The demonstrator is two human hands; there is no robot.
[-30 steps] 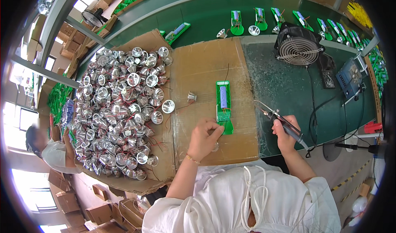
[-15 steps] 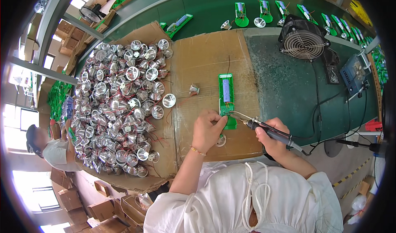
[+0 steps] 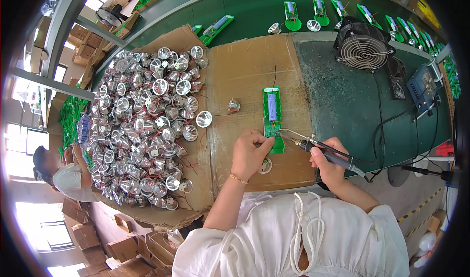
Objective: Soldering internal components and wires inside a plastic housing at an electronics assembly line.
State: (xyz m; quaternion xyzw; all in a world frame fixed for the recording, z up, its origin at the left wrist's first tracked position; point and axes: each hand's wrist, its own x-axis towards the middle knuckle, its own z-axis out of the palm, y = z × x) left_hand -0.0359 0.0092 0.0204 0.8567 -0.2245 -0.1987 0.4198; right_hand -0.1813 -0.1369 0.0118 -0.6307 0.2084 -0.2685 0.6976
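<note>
A long green plastic housing lies on the cardboard, holding a blue-purple cylindrical battery and a small green circuit board. My left hand is closed at the board's lower left, thumb and forefinger pinched together; what they hold is too small to make out. A silver reflector cup sits partly hidden beside that hand. My right hand grips a soldering iron, whose tip points left at the board. A thin metal tube along the iron reaches the board too.
A large heap of silver reflector cups with red wires covers the left. One loose lamp cup lies nearer the housing. A black fan and a blue soldering station stand right. More green housings line the back; a co-worker is at left.
The iron's tip has drawn back slightly to the right, and its thin metal tube now reaches over the board. My left hand keeps its pinch. The whole view has shifted a little.
</note>
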